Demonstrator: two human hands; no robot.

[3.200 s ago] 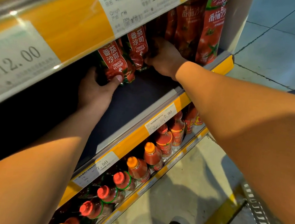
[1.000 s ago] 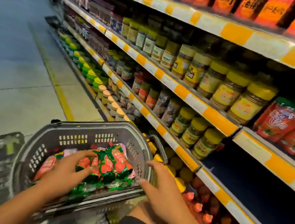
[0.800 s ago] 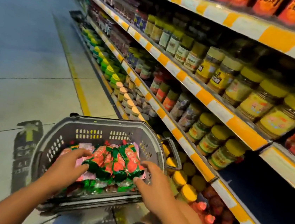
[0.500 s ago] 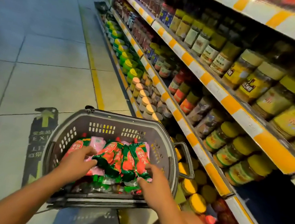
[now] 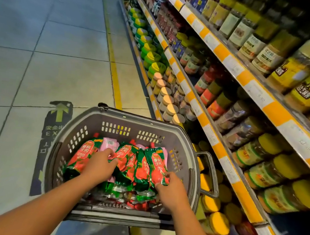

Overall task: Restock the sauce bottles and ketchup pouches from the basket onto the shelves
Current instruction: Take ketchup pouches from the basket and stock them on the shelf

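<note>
- Left hand [image 5: 99, 166] curls its fingers onto ketchup pouches [image 5: 126, 158] mid-basket.
- Right hand [image 5: 171, 190] pinches a pouch [image 5: 156, 164] near the basket [image 5: 130, 120] right wall.

Both hands reach down into the grey basket [image 5: 122, 121]. The left hand [image 5: 98, 166] rests on the red-and-green ketchup pouches [image 5: 126, 162], its fingers [image 5: 107, 153] curled over one. The right hand [image 5: 171, 190] pinches the rightmost pouch [image 5: 156, 164]. Just beyond the right fingers [image 5: 169, 175], shelves [image 5: 221, 51] hold jars [image 5: 250, 153].
</note>
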